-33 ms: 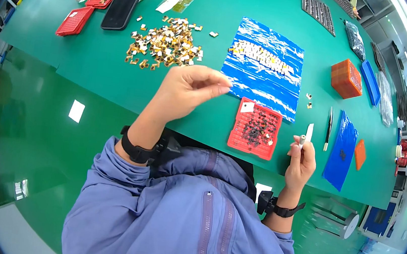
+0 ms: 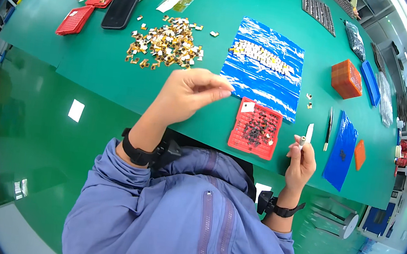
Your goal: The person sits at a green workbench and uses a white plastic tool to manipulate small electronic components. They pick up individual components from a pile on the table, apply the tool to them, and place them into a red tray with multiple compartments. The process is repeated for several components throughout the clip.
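My left hand (image 2: 189, 95) hovers over the table's near edge, left of the red tray. Its thumb and forefinger are pinched together, and anything between them is too small to make out. My right hand (image 2: 302, 162) grips a slim white pen-like tool (image 2: 303, 141) with a round end, just right of the tray. A flat white strip (image 2: 309, 132) shows beside that tool. The red tray (image 2: 233, 140) holds many small black parts and a few pale ones. Beyond it lies a blue film sheet (image 2: 264, 91) bearing rows of small white-and-gold pieces (image 2: 263, 57).
A loose heap of white-and-gold pieces (image 2: 168, 44) lies at left, near a black phone (image 2: 124, 5) and red trays (image 2: 74, 21). Rightward are stacked orange trays (image 2: 346, 79), tweezers (image 2: 329, 130), a second blue sheet (image 2: 340, 149) and an orange piece (image 2: 359, 155).
My left hand has shifted very slightly to the right and toward me, still pinched. My right hand stays in place with the white tool.
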{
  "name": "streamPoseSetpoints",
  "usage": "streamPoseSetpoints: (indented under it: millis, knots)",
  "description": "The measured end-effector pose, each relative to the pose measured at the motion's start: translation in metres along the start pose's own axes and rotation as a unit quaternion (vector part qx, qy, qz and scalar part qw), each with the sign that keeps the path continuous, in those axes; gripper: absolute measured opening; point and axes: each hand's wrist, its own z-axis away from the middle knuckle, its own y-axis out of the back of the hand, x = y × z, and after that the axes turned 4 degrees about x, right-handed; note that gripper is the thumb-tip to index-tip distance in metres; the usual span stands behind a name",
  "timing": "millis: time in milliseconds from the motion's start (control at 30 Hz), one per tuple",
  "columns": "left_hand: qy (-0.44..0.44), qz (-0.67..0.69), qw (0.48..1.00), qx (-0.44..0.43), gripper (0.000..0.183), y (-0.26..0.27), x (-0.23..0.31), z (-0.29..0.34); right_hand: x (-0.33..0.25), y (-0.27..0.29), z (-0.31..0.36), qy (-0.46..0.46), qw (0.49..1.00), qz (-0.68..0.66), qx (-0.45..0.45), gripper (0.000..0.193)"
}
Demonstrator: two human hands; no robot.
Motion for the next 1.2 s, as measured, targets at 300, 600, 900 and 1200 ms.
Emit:
streamPoseSetpoints:
  millis: [300, 600, 900, 1200]
  knots:
    - [0.12, 0.28, 0.938, -0.168, 0.012, -0.043, 0.002, 0.013, -0.043, -0.001, -0.007, -0.019, 0.99, 0.003, -0.138, 0.016]
    - [0.199, 0.473, 0.835, -0.201, 0.005, -0.069, -0.016, 0.005, -0.045, -0.001, -0.018, -0.138, 0.944, -0.238, -0.18, 0.013]
    - [0.18, 0.483, 0.829, -0.216, 0.015, -0.069, -0.017, 0.005, -0.04, -0.01, -0.024, -0.093, 0.968, -0.174, -0.154, 0.009]
    - [0.215, 0.466, 0.828, -0.225, 0.016, -0.07, -0.018, 0.005, -0.044, -0.005, -0.035, -0.038, 0.975, -0.133, -0.175, 0.008]
